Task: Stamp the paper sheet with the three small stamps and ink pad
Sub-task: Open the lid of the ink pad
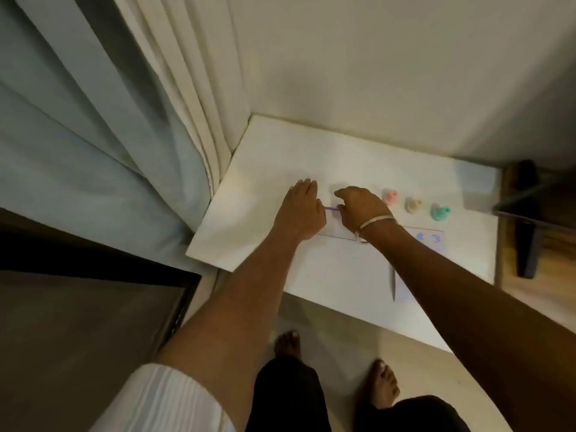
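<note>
Three small stamps stand in a row on the white table [261, 182]: pink [389, 197], yellow [413, 204] and green [439, 212]. The paper sheet [358, 266] lies in front of them, with two blue prints [428, 237] near its far right corner. Between my hands only a thin purple edge of the ink pad [331, 209] shows. My left hand [300, 210] lies palm down at its left end, thumb against it. Curled over its right end is my right hand [361, 207], a metal bangle on the wrist. My hands hide the rest of the pad.
A slim grey object [393, 285] lies on the paper near the front table edge. Curtains [140, 135] hang at the left, a wall runs behind the table, and a dark stand [526, 219] is at the right. My bare feet are on the floor below.
</note>
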